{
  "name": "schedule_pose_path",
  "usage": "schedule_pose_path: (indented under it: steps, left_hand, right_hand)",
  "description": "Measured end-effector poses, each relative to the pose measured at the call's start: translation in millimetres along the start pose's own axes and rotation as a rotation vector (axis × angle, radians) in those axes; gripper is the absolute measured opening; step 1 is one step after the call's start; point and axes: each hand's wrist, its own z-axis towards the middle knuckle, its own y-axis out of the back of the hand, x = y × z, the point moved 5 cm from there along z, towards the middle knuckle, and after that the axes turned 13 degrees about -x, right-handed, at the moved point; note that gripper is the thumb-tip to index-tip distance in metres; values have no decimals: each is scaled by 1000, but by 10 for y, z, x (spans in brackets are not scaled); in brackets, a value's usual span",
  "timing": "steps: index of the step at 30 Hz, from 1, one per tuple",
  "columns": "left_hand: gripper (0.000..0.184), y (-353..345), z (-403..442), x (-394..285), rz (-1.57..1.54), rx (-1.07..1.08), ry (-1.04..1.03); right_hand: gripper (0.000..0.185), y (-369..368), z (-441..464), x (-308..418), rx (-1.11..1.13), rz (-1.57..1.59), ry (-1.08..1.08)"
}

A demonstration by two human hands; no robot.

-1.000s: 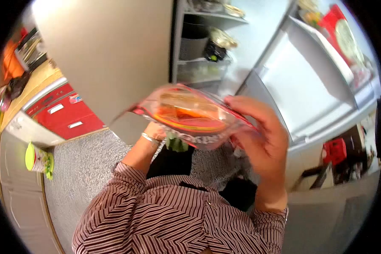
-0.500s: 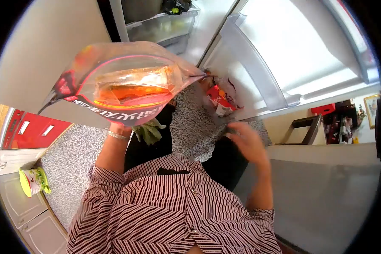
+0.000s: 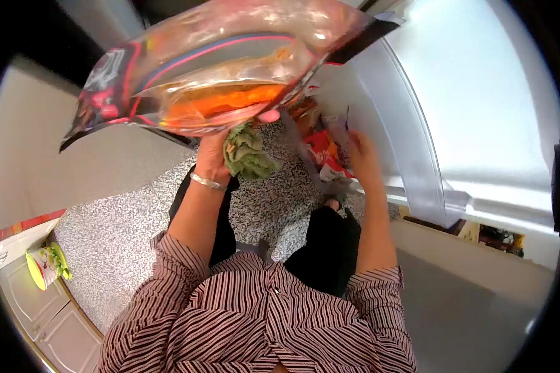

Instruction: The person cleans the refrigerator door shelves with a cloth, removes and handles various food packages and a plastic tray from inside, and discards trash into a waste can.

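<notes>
My left hand [image 3: 213,156], with a bracelet on the wrist, is closed under a large clear plastic food bag [image 3: 230,50] with black and pink edges. Inside the bag lies a smaller orange packet [image 3: 227,102]. A crumpled green cloth [image 3: 250,152] hangs from the same hand, whose fingers are mostly hidden by the bag. My right hand [image 3: 364,158] is down at the fridge door's lower bin, fingers bent at the edge of a clear plastic bag [image 3: 337,124]. Beside it in the bin is a red packet [image 3: 320,148].
The open fridge door [image 3: 479,93] with a clear shelf guard [image 3: 410,124] stands on my right. A pale panel [image 3: 74,149] is on the left. Speckled flooring [image 3: 130,230] lies below, with a green-and-white bucket [image 3: 46,264] by the cabinets [image 3: 34,298].
My right hand has moved from beside my leg up to the packets in the door bin. My left hand has lifted the food bag and cloth forward and to the right.
</notes>
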Motion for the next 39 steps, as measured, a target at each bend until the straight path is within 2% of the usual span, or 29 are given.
schedule_pose_path:
  steps: [2, 4, 7, 8, 10, 14, 16, 17, 19, 20, 22, 24, 25, 26, 28, 29, 32, 33, 35, 36, 39]
  left_hand:
    - [87, 25, 230, 46, 56, 33, -48]
    - [86, 114, 358, 105, 79, 17, -47]
    - [88, 267, 291, 216, -164, -142, 202]
    - [88, 278, 301, 236, -163, -143, 200]
    - [85, 319, 322, 212, -183, -184, 106]
    - [79, 777, 406, 334, -194, -282, 88]
    - [78, 586, 373, 305, -243, -298, 12]
    - [77, 541, 360, 305, -231, -248, 27]
    - [75, 532, 307, 321, -219, -197, 40]
    - [72, 652, 272, 330, -244, -293, 23]
    - [62, 774, 249, 316, -245, -376, 40]
    - [57, 785, 245, 296, -337, -338, 56]
    - [58, 665, 281, 289, -343, -241, 56]
    - [58, 527, 313, 275, -348, -143, 56]
    - [59, 517, 298, 303, -501, -189, 165]
    - [59, 512, 287, 317, -579, -217, 218]
    - [56, 707, 298, 294, -332, -253, 84]
    - [55, 731, 301, 284, -250, -267, 39]
    - [53, 714, 302, 256, -125, -274, -30]
    - [53, 678, 302, 241, -83, -275, -55]
    - [50, 560, 255, 231, -237, -331, -32]
  right_hand:
    - [28, -189, 305, 34, 11, -9, -19]
    - [29, -465, 510, 8, 25, 115, -100]
    - [30, -887, 799, -184, 41, -7, -114]
    - [30, -1086, 904, -332, 42, -4, -114]
    - [32, -1439, 1046, -422, 57, -130, 128]
    - [30, -1854, 1042, -523, 170, -211, 132]
    - [46, -2161, 983, -1043, 170, -280, 186]
    - [46, -2268, 899, -1304, 172, -279, 185]
    - [57, -2208, 820, -1354, 77, -286, 164]
    - [60, -2188, 801, -1390, 46, -287, 157]
    - [64, -2185, 767, -1588, 204, -370, -163]
    - [61, -2215, 856, -1574, 239, -342, -195]
    - [59, -2242, 888, -1591, 274, -317, -231]
    - [59, -2245, 935, -1584, 270, -310, -230]
    - [51, -2290, 974, -1507, 445, -466, -113]
    - [51, -2293, 994, -1470, 444, -462, -109]
    - [40, -2090, 968, -1373, 308, -422, -266]
    - [38, -1902, 998, -971, 476, -544, -202]
    - [37, -1846, 984, -803, 632, -665, -134]
    - [38, -1937, 972, -897, 558, -624, -115]
    - [38, -2161, 937, -1267, 451, -506, -83]
